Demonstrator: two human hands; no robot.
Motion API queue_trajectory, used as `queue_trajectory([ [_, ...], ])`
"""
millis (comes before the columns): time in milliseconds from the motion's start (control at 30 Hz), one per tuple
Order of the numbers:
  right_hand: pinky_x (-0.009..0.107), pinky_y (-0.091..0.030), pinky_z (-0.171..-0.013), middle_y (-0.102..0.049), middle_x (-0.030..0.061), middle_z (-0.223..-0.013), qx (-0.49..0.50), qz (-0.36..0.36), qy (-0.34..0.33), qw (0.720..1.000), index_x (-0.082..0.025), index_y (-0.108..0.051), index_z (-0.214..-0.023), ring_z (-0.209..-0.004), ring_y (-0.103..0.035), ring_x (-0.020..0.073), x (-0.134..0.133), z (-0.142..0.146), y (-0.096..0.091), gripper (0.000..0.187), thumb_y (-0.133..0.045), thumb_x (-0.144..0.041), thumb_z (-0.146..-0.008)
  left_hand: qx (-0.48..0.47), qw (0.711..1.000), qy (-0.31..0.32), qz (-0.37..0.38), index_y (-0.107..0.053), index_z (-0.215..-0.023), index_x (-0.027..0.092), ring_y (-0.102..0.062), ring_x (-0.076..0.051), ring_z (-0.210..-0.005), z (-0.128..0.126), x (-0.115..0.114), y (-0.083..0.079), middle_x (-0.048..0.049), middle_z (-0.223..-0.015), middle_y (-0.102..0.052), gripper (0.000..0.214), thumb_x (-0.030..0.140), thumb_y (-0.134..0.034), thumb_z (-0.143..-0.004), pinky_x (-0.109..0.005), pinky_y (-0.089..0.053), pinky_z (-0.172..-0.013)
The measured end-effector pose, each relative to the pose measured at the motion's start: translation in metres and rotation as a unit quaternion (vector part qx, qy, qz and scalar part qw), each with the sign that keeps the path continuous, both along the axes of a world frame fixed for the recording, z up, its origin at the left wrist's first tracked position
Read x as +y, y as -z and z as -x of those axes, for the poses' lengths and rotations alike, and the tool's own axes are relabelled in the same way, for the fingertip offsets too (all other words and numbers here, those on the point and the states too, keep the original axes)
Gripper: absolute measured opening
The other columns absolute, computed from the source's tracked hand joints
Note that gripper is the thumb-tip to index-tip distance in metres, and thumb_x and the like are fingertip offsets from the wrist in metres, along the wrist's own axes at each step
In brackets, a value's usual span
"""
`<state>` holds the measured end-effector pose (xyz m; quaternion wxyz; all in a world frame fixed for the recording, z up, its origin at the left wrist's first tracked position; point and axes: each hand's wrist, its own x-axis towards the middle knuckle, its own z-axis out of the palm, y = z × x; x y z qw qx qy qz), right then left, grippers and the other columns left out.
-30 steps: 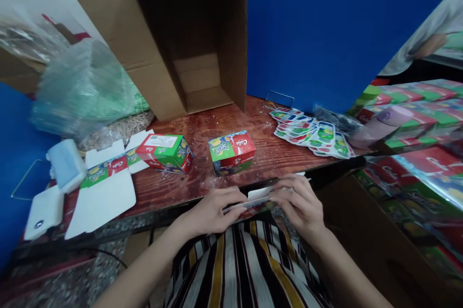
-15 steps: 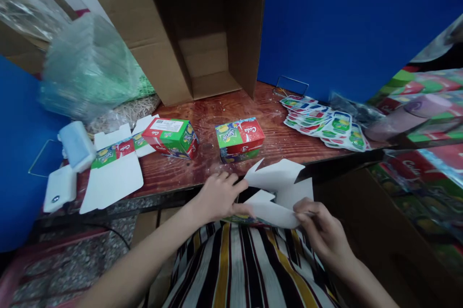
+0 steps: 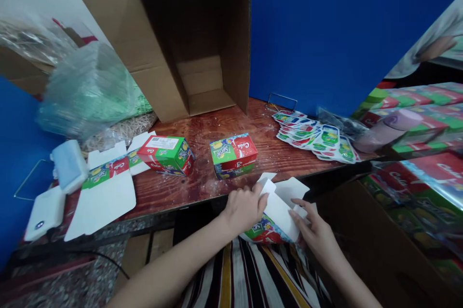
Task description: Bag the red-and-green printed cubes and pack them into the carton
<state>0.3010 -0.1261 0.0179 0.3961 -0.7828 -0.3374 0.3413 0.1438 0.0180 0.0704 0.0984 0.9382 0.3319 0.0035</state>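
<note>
Close to my body, over the table's front edge, I hold a partly folded carton [image 3: 280,214] with white inner flaps standing up and a printed green, red and blue outer side. My left hand [image 3: 244,206] grips its left end, fingers at a white flap. At the right end, my right hand [image 3: 314,228] pinches another flap between thumb and fingers. Just beyond stand two closed Sprite and Cola boxes, one in the middle [image 3: 233,155] and one to the left [image 3: 166,153]. A flat unfolded carton [image 3: 104,202] lies at the table's left.
A large open cardboard box [image 3: 202,71] stands at the back. Fanned printed cards [image 3: 318,136] lie right, near a pink bottle [image 3: 388,129]. Stacked wrapped boxes [image 3: 419,197] fill the right side. Left are a green-filled plastic bag [image 3: 94,91], a white device [image 3: 45,214] and a blue-white pack [image 3: 69,167].
The carton has turned so its printed side shows more and its flaps are folded further in. My left hand has moved right along it. The view has shifted slightly.
</note>
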Motion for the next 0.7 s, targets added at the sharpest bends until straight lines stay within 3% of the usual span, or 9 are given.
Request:
queue_trajectory([
  [100,0.032,-0.055,-0.053,-0.069,0.0109,-0.103,-0.196,0.015,-0.029,0.980,-0.023,-0.063,-0.117,-0.060,-0.068,0.0208,-0.002,0.003,0.010,0.041,-0.048,-0.049,-0.089,-0.007,1.000,-0.023,0.009,-0.049,-0.120,0.017,-0.068,-0.030,-0.076,-0.008,-0.006,0.001,-0.0121,-0.088,-0.068,0.037,0.038,-0.029,-0.097,-0.040,-0.052,-0.064],
  [200,0.036,-0.057,-0.059,-0.048,0.0150,-0.142,-0.360,0.040,-0.052,0.931,-0.025,-0.065,-0.118,-0.084,-0.070,0.0271,-0.002,0.014,0.019,0.035,-0.054,-0.038,-0.088,-0.038,0.998,-0.049,0.011,-0.050,-0.114,0.018,-0.065,-0.031,-0.084,-0.011,-0.010,0.005,-0.0131,-0.099,-0.062,0.028,0.031,-0.041,-0.091,-0.040,-0.052,-0.067],
  [333,0.039,-0.059,-0.073,-0.044,0.0159,-0.144,-0.417,-0.007,-0.103,0.903,-0.021,-0.065,-0.116,-0.099,-0.065,0.0276,-0.009,0.029,0.019,0.029,-0.054,-0.028,-0.090,-0.166,0.983,-0.046,0.067,-0.051,-0.105,0.018,-0.056,-0.029,-0.103,0.002,-0.016,0.020,-0.0122,-0.108,-0.054,0.021,0.016,-0.046,-0.085,-0.042,-0.049,-0.086],
  [467,0.040,-0.056,-0.088,-0.047,0.0152,-0.140,-0.440,-0.096,-0.100,0.887,-0.019,-0.065,-0.113,-0.100,-0.061,0.0232,-0.019,0.035,0.012,0.025,-0.047,-0.023,-0.095,-0.311,0.935,-0.017,0.167,-0.049,-0.105,0.019,-0.053,-0.021,-0.104,0.023,-0.026,0.033,-0.0084,-0.106,-0.051,0.018,0.013,-0.039,-0.091,-0.036,-0.046,-0.094],
  [567,0.040,-0.055,-0.087,-0.052,0.0141,-0.134,-0.471,-0.112,-0.084,0.871,-0.019,-0.066,-0.109,-0.103,-0.059,0.0247,-0.019,0.032,0.008,0.023,-0.048,-0.023,-0.096,-0.342,0.925,-0.025,0.166,-0.049,-0.106,0.020,-0.053,-0.021,-0.106,0.023,-0.031,0.033,-0.0082,-0.109,-0.050,0.020,0.012,-0.037,-0.092,-0.037,-0.045,-0.095],
  [700,0.037,-0.057,-0.083,-0.054,0.0131,-0.130,-0.484,-0.110,-0.022,0.868,-0.019,-0.066,-0.107,-0.093,-0.061,0.0213,-0.015,0.021,0.009,0.020,-0.053,-0.027,-0.095,-0.359,0.924,-0.007,0.133,-0.048,-0.102,0.019,-0.052,-0.023,-0.104,0.001,-0.031,0.033,-0.0095,-0.106,-0.052,0.020,0.008,-0.035,-0.091,-0.040,-0.045,-0.094],
])
